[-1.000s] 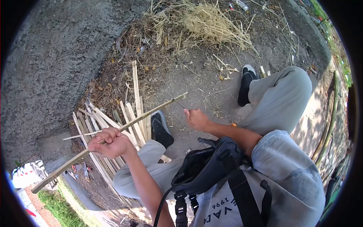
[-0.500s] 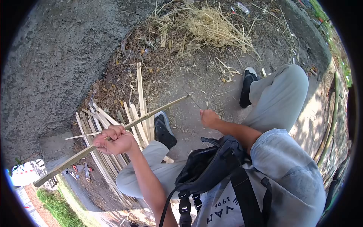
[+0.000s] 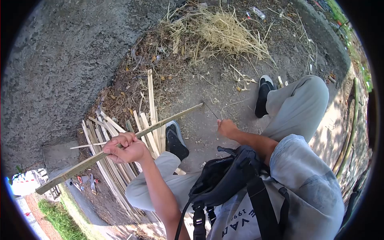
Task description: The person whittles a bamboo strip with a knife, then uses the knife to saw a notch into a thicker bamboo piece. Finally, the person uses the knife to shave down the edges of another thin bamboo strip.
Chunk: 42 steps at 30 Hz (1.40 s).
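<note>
My left hand [image 3: 126, 148] is wrapped round a long bamboo strip [image 3: 168, 121], which slants from the lower left up to the middle of the head view. In my right hand [image 3: 228, 129], fingers closed, is a knife [image 3: 212, 111] with a thin dark blade. The blade reaches the far end of the strip, near the ground between my feet. Its handle is hidden in my fist. Below my left hand lies a pile of pale split strips [image 3: 114, 170], beside my left shoe [image 3: 176, 140].
A heap of dry shavings [image 3: 228, 34] lies ahead on the dirt. A rough concrete slab [image 3: 60, 80] rises at the left. A black bag [image 3: 220, 172] hangs at my waist. Several tools [image 3: 93, 184] lie at lower left, and long poles [image 3: 350, 128] at right.
My right hand has drawn back slightly toward me. The blade crossed the strip's end before; now its tip is right at that end. The left hand keeps its hold.
</note>
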Tool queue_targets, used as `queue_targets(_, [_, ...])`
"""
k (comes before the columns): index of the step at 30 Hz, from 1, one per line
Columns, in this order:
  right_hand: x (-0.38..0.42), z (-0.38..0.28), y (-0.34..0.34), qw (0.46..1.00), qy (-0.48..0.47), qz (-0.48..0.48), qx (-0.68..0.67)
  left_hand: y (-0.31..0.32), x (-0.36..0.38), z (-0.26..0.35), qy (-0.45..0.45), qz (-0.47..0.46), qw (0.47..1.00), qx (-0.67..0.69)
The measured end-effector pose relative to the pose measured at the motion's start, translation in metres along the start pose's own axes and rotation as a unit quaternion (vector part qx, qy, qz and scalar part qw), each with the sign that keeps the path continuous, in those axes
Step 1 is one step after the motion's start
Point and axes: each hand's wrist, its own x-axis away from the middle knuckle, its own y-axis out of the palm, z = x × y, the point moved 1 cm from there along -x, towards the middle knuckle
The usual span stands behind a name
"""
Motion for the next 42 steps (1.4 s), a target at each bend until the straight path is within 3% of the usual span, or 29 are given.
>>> queue_targets(5, [0.018, -0.024, -0.018, 0.996, 0.056, -0.005, -0.062, 0.009, -0.003, 0.002, -0.029, 0.046, 0.996, -0.067])
queue_targets(9, [0.011, -0.025, -0.014, 0.995, -0.011, 0.034, -0.094, 0.01, -0.013, 0.004, -0.055, 0.057, 0.992, -0.098])
queue_targets(12, [0.019, -0.03, -0.03, 0.987, 0.062, -0.032, -0.144, 0.005, -0.02, 0.005, -0.079, 0.038, 0.991, -0.103])
queue_targets(16, [0.013, -0.024, -0.027, 0.986, 0.038, -0.04, -0.16, 0.004, -0.025, 0.007, -0.097, 0.011, 0.989, -0.115])
queue_targets(21, [0.018, -0.038, -0.037, 0.988, 0.002, -0.037, -0.151, 0.011, -0.024, 0.015, -0.145, -0.065, 0.973, -0.167])
queue_targets(28, [0.031, -0.072, -0.085, 0.977, -0.012, 0.018, -0.21, 0.022, -0.032, 0.021, -0.085, -0.276, 0.922, -0.258])
queue_targets(30, [0.047, -0.09, -0.111, 0.969, -0.004, 0.039, -0.243, 0.023, -0.035, 0.023, -0.116, -0.288, 0.92, -0.239])
queue_targets(35, [0.106, -0.141, -0.179, 0.936, -0.118, 0.077, -0.322, 0.036, -0.036, 0.027, -0.146, -0.289, 0.926, -0.195])
queue_targets(39, [0.139, -0.168, -0.227, 0.894, -0.19, -0.009, -0.406, 0.053, -0.028, 0.037, -0.142, -0.27, 0.919, -0.252])
queue_targets(42, [0.134, -0.18, -0.252, 0.911, -0.225, -0.007, -0.345, 0.062, -0.021, 0.038, -0.124, -0.265, 0.912, -0.288])
